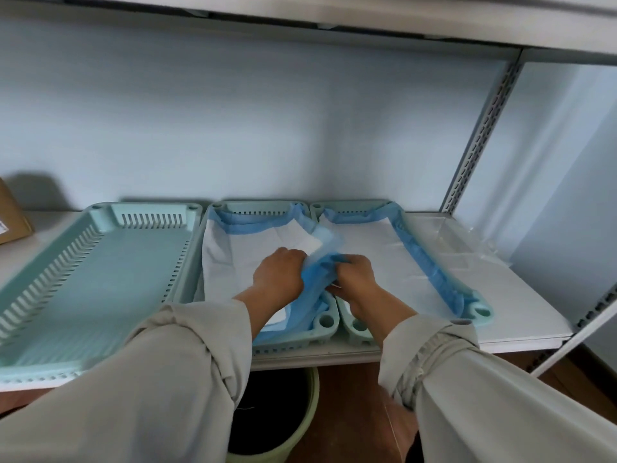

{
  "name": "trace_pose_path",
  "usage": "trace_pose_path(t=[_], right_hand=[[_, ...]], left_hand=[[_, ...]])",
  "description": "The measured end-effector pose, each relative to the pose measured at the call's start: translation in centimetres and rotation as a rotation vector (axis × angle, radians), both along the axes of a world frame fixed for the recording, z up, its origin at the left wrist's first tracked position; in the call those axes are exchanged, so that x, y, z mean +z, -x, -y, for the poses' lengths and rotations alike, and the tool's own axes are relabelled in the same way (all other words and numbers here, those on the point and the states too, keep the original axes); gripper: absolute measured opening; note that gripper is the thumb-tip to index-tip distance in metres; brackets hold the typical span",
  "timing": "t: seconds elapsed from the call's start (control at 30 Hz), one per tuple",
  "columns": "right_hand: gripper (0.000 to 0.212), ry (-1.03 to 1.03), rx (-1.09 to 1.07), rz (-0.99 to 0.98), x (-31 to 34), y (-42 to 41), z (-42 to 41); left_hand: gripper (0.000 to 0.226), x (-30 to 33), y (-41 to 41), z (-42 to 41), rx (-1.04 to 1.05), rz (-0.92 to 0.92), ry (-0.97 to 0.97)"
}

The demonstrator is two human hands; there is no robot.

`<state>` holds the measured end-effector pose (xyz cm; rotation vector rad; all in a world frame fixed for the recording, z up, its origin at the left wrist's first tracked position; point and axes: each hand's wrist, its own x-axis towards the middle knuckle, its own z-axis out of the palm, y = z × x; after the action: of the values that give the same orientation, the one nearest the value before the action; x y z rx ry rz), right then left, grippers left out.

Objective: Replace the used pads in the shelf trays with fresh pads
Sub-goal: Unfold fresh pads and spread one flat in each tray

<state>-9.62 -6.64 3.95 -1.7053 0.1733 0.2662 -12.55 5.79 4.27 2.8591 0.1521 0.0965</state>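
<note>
- The middle pad [253, 252], white with a blue border, lies in the middle tray [325, 324] on the shelf [521, 312]; its right edge is bunched up over the rim.
- Left hand [278, 270] and right hand [355, 274] each have their grip closed on that bunched blue edge.
- The right tray [480, 310], touching the middle one, holds another pad [377, 248].
- The left tray [100, 262] stands bare.
- A green bin [300, 429] sits below the shelf; a cardboard box [11, 215] is at far left.
</note>
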Motion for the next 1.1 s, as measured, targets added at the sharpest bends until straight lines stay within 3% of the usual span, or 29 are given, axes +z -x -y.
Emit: trace_pose_path(t=[0.07,0.13,0.27,0.4,0.6,0.7,0.8,0.87,1.0,1.1], right_hand=[[0.031,-0.106,-0.085,-0.040,0.3,-0.3,1.1],[0.029,-0.148,-0.130,-0.099,0.3,0.0,1.9],[0.027,-0.099,-0.015,-0.196,-0.5,1.5,2.0],[0.029,-0.102,-0.040,-0.199,-0.7,1.3,2.2],[0.041,-0.014,-0.036,-0.215,-0.7,0.1,2.9],[0.033,0.109,-0.001,-0.186,-0.9,-0.3,2.3],[0.033,0.218,-0.012,-0.084,-1.4,-0.6,1.9],[0.029,0.193,-0.054,-0.031,-1.3,-0.7,1.8],[0.028,0.166,-0.115,-0.015,-0.9,-1.1,2.7],[0.027,0.153,-0.149,-0.056,-1.2,-1.1,2.9]], left_hand=[[0.040,0.2,0.2,-0.3,0.017,-0.020,-0.204],[0.040,0.1,0.5,-0.4,0.018,-0.069,-0.284],[0.043,-1.1,0.0,0.6,-0.036,-0.171,-0.076],[0.033,-1.6,-0.1,2.1,-0.049,-0.199,-0.052],[0.036,-1.9,-0.2,3.0,-0.075,-0.260,-0.030],[0.050,-1.9,0.0,3.0,-0.083,-0.333,0.104],[0.084,-2.0,0.3,2.3,-0.062,-0.445,0.372],[0.095,-2.0,0.9,1.3,-0.112,-0.497,0.310],[0.059,-1.3,1.8,-1.8,-0.084,-0.475,0.377],[0.035,-0.9,2.3,-3.9,-0.123,-0.431,0.262]])
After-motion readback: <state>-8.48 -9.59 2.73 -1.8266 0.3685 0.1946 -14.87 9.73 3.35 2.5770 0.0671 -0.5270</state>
